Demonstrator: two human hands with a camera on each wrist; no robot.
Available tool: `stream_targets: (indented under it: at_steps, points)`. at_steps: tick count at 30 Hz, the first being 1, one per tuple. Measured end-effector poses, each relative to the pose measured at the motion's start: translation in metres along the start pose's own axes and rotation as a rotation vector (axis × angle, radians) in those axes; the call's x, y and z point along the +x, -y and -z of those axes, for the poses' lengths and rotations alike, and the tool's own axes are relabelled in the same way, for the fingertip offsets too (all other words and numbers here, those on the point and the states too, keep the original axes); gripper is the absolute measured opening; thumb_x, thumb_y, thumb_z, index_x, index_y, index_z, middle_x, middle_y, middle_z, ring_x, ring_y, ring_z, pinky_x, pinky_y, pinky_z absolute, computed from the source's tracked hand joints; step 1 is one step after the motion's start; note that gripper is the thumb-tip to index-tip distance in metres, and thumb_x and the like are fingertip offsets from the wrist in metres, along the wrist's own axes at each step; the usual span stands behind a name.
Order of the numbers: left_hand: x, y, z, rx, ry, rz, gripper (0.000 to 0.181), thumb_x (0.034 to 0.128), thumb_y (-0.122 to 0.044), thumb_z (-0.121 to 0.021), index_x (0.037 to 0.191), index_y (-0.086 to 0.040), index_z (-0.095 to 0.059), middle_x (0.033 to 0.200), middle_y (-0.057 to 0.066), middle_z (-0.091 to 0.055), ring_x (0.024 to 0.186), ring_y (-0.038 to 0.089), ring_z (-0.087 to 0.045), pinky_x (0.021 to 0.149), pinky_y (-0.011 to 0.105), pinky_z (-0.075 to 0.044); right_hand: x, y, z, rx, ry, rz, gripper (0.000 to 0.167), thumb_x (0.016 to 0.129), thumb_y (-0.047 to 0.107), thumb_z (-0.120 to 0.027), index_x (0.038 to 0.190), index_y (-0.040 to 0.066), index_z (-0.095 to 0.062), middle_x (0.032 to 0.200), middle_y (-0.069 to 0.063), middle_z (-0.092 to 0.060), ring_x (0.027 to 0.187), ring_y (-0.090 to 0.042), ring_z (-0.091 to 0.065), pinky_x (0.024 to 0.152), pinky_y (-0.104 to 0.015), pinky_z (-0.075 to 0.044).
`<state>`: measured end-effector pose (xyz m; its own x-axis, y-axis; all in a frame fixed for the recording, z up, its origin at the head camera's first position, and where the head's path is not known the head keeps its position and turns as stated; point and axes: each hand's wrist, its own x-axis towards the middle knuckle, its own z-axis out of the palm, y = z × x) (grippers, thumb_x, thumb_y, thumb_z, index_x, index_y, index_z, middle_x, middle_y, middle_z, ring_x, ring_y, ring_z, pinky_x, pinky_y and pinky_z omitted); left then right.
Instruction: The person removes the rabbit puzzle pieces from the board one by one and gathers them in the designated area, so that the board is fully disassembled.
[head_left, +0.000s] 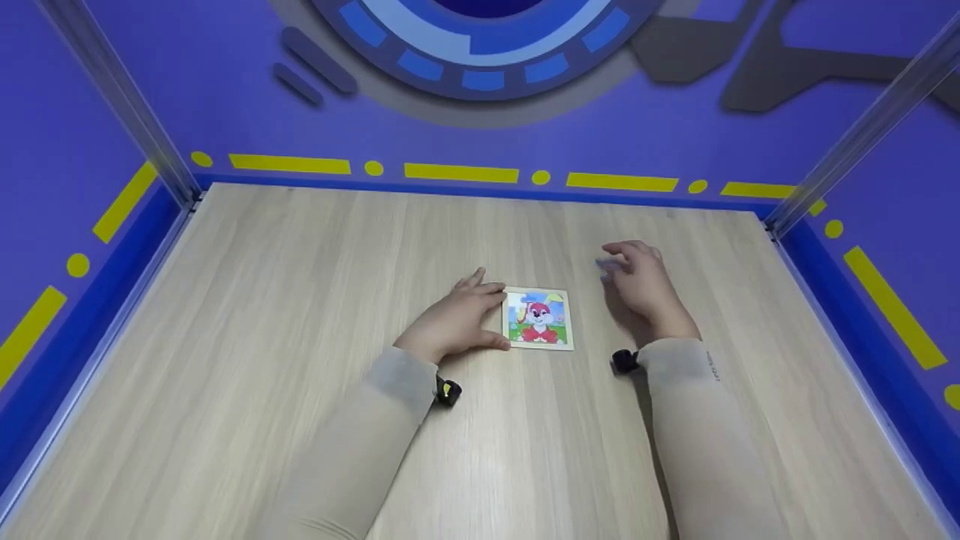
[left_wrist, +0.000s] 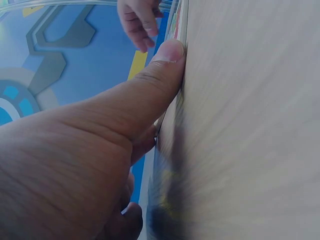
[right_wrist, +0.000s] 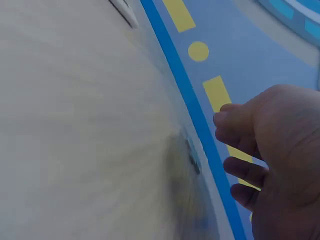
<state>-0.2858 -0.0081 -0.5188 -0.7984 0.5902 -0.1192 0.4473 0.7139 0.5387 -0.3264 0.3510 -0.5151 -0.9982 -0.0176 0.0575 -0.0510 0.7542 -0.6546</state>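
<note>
A square wooden-framed picture board [head_left: 538, 347] lies flat on the table, showing a red and white cartoon animal. My left hand [head_left: 457, 319] rests at its left side, the thumb at the near left corner and a finger at the far left corner; in the left wrist view the thumb [left_wrist: 155, 80] touches the board's edge. To the right of the board, my right hand [head_left: 645, 285] is above the table with loosely bent fingers. Beside its fingertips is a small bluish piece [head_left: 611, 265], seen lying on the table [right_wrist: 75, 125] in the right wrist view, apart from the hand [right_wrist: 287, 155].
The wood-grain table [head_left: 300, 247] is bordered by a blue-purple back wall [head_left: 247, 127] with yellow markings and by side panels at left and right. Metal posts stand at its two far corners. Both wrists carry small black devices.
</note>
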Motion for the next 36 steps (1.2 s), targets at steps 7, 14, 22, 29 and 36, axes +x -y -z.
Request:
stream_targets:
  at_steps: [7,14,22,29,36]
  points:
    - [0.001,0.000,0.000,0.010,0.000,-0.009,0.096,0.0943,-0.052,-0.091,0.170,-0.008,-0.051,0.185,0.003,-0.041,0.181,0.034,-0.010,0.150,0.049,-0.012,-0.004,0.022,-0.008,0.096,0.069,0.029,0.044,0.116,0.021,-0.060,0.158,0.011,-0.063,0.154,-0.015,-0.064,0.139,-0.037,-0.056,0.124,-0.057,-0.048]
    - [0.000,0.000,0.000,0.006,-0.006,-0.020,0.095,0.0946,-0.051,-0.091,0.169,-0.008,-0.052,0.184,0.004,-0.042,0.180,0.034,-0.010,0.150,0.048,-0.012,-0.009,0.040,-0.015,0.188,0.150,0.029,0.046,0.115,0.022,-0.063,0.159,0.012,-0.063,0.148,-0.012,-0.067,0.133,-0.033,-0.057,0.119,-0.050,-0.050]
    - [0.000,0.000,0.001,-0.006,-0.004,0.005,0.095,0.0942,-0.053,-0.091,0.170,-0.010,-0.052,0.185,0.002,-0.041,0.181,0.032,-0.009,0.149,0.049,-0.017,-0.012,0.055,-0.028,0.214,0.329,0.039,0.049,0.112,0.029,-0.070,0.159,0.017,-0.064,0.150,-0.009,-0.069,0.135,-0.033,-0.061,0.116,-0.049,-0.054]
    - [0.001,0.000,0.001,0.001,-0.004,0.004,0.096,0.0942,-0.054,-0.090,0.170,-0.010,-0.052,0.185,0.001,-0.041,0.181,0.033,-0.009,0.149,0.051,-0.018,-0.014,0.058,-0.037,0.197,0.403,0.091,0.053,0.106,0.024,-0.077,0.157,0.017,-0.066,0.148,-0.012,-0.069,0.136,-0.036,-0.061,0.123,-0.055,-0.052]
    - [-0.001,0.000,0.001,0.002,-0.005,0.004,0.097,0.0941,-0.055,-0.090,0.171,-0.011,-0.051,0.185,0.000,-0.040,0.181,0.033,-0.008,0.148,0.051,-0.020,-0.016,0.064,-0.043,0.152,0.419,0.130,0.053,0.099,0.013,-0.084,0.151,0.013,-0.072,0.145,-0.013,-0.067,0.128,-0.034,-0.061,0.119,-0.051,-0.055]
